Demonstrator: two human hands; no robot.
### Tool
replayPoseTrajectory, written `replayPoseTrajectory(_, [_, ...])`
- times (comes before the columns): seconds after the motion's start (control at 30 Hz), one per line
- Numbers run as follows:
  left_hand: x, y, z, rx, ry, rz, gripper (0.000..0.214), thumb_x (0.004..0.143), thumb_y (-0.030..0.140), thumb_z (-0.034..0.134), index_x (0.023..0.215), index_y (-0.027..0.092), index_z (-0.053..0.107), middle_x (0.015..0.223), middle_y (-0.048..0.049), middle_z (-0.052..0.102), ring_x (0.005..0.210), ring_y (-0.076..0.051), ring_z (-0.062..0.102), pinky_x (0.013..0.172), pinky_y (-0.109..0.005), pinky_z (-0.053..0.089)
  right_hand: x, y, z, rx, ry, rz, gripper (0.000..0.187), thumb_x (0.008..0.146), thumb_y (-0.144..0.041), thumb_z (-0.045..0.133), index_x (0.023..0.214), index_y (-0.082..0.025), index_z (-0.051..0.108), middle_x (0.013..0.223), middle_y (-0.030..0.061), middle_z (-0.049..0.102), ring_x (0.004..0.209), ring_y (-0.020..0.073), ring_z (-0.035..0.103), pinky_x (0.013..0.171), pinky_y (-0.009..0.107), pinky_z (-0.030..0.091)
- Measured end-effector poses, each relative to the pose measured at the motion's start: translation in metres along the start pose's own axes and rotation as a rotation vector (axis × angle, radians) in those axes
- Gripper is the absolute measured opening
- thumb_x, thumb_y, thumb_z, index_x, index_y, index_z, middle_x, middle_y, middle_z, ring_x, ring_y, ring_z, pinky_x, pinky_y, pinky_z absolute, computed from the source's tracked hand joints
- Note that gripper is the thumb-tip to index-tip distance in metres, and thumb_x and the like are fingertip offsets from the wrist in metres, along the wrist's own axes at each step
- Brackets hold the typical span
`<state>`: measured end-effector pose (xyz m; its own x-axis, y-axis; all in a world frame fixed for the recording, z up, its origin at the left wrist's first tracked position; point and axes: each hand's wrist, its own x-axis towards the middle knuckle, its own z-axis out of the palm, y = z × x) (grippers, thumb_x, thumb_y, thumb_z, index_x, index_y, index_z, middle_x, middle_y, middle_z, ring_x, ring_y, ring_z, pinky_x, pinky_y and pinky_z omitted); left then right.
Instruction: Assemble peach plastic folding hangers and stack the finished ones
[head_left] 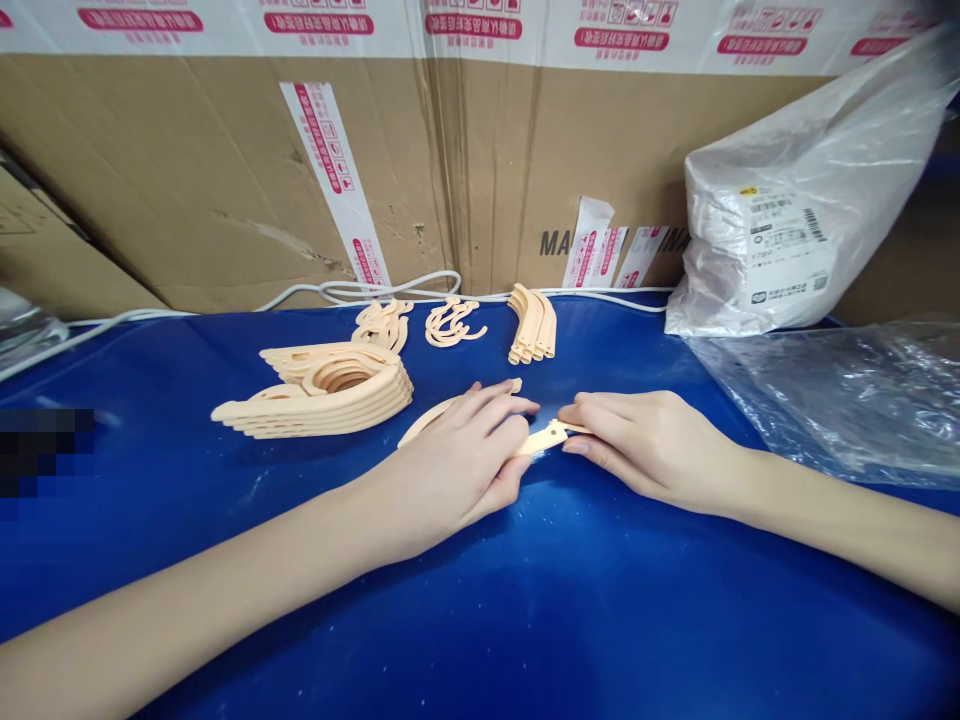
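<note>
My left hand (457,462) lies over a thin curved peach plastic piece (421,420) on the blue table cover (525,620), fingers closed around it. My right hand (649,440) pinches the end of that same piece (546,436) between thumb and fingers. The two hands meet at the table's middle. Behind them lie a stack of larger peach frame parts (330,392), a small pile of hooks (451,322), another small pile of curved bits (384,322) and a bundle of curved strips (534,324).
Large cardboard boxes (225,180) with pink-and-white tape wall off the back. A white cable (390,290) runs along their base. A white plastic bag with a label (787,210) and a clear plastic bag (847,400) sit at the right.
</note>
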<state>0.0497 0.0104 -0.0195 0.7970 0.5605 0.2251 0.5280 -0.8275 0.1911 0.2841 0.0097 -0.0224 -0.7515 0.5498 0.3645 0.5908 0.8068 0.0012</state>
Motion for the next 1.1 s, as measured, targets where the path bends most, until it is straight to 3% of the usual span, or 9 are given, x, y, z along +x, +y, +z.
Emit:
replayPoseTrajectory(0.4, [-0.0014, 0.0004, 0.0037, 0.043, 0.005, 0.020, 0.030, 0.096, 0.021, 0.033, 0.116, 0.011, 0.054, 0.128, -0.0107, 0.059, 0.136, -0.026, 0.037, 0.114, -0.047, 0.033, 0.0022, 0.0005, 0.0009, -0.122, 0.006, -0.079, 0.034, 0.102, -0.031, 0.031, 0.092, -0.014, 0.059, 0.076, 0.0037, 0.061, 0.063, 0.0145, 0.058, 0.056, 0.026, 0.041])
replayPoseTrajectory(0.93, [-0.0017, -0.0013, 0.0034, 0.028, 0.023, 0.072, 0.027, 0.097, 0.020, 0.034, 0.112, 0.011, 0.055, 0.126, -0.0116, 0.060, 0.135, -0.028, 0.039, 0.112, -0.050, 0.035, 0.0028, 0.0010, -0.0011, -0.317, 0.056, -0.191, 0.027, 0.101, -0.024, 0.037, 0.082, -0.015, 0.055, 0.068, 0.0000, 0.048, 0.058, 0.0142, 0.044, 0.056, 0.027, 0.033])
replayPoseTrajectory(1.1, [-0.0018, -0.0021, 0.0031, 0.046, 0.020, 0.095, 0.028, 0.097, 0.020, 0.033, 0.109, 0.009, 0.056, 0.124, -0.0142, 0.060, 0.134, -0.029, 0.041, 0.111, -0.051, 0.036, 0.0046, 0.0034, -0.0052, -0.431, 0.069, -0.250, 0.027, 0.100, -0.032, 0.038, 0.094, -0.015, 0.058, 0.072, 0.0015, 0.053, 0.065, 0.0166, 0.046, 0.059, 0.030, 0.033])
